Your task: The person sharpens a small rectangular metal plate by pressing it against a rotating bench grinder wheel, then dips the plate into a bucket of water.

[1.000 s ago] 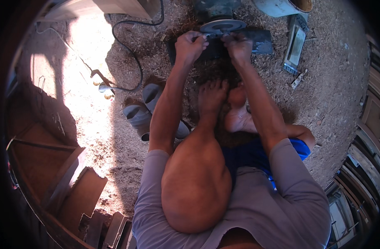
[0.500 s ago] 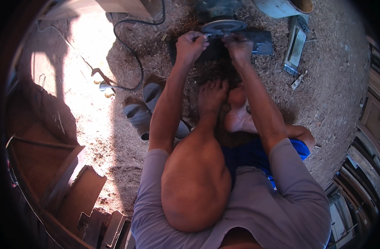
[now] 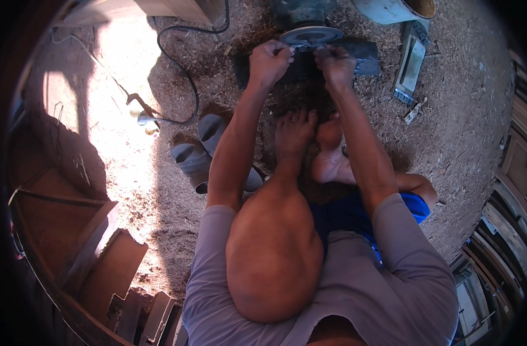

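A grey disc-shaped grinding wheel (image 3: 331,34) stands at the top middle, attached to a dark machine body (image 3: 303,12). My left hand (image 3: 271,62) and my right hand (image 3: 337,64) are in front of it, left and right of its near edge. Between my pinched fingertips runs a thin, pale metallic strip (image 3: 307,48), close to the wheel's face; whether it touches cannot be made out. Fingers cover both of its ends. Beneath my hands lies a dark flat slab (image 3: 301,70). My bare feet (image 3: 295,132) rest just nearer to me.
A long metal tool body (image 3: 411,66) lies right of the wheel, by a whitish bucket (image 3: 378,11). Grey slippers (image 3: 191,161) sit left of my left forearm. A black cable (image 3: 185,72) curves across the shavings-covered ground. Wooden boards (image 3: 110,271) stand at lower left, more along the right.
Both hands have shifted slightly to the right along the wheel's near edge, the thin strip still between them. My raised knee has moved slightly right.
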Available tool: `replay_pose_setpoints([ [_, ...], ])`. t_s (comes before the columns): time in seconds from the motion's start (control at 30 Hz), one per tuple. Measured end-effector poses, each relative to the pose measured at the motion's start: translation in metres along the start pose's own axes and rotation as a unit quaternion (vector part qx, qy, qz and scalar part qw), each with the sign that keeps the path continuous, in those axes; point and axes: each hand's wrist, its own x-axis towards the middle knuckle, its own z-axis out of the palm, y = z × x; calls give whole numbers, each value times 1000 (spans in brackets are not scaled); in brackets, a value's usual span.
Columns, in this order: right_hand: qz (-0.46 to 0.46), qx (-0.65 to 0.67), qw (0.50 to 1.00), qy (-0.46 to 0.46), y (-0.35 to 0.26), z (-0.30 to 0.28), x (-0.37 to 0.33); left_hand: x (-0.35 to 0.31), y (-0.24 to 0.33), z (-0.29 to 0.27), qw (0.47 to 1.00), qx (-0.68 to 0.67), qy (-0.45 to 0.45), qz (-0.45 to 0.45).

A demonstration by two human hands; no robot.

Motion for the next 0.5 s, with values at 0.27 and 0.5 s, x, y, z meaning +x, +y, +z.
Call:
replay_pose_setpoints([
  [0.27,8,-15,1000,15,3,0,2,3,-4,2,1000,-4,-1,5],
  [0.5,-10,-50,998,23,4,8,-1,3,-8,-6,999,-35,-2,1],
])
